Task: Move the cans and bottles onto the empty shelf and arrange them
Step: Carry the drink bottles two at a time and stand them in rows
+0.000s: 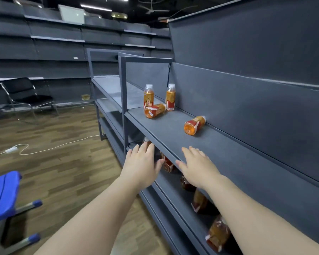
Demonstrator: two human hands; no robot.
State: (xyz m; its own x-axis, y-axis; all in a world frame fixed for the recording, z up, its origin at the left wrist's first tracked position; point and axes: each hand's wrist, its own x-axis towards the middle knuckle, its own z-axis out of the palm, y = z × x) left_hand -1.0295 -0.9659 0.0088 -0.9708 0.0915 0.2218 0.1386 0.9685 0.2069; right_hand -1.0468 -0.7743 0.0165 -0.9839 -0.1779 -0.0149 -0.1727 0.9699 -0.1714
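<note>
**Reaching Down for More**

Centre frame: left hand [144, 162] and right hand [195, 167] both spread flat, gripping nothing, at the front edge of the upper shelf [238, 162]. Up there, toward upper centre: standing bottles [148, 96] beside toppled bottles [194, 125]. Lying on the lower shelf [175, 196], lower right: remaining bottles [217, 234]. Likely full, with modest heft; stiff smooth plastic, prone to rolling; best gripped round the labelled middle.
</note>
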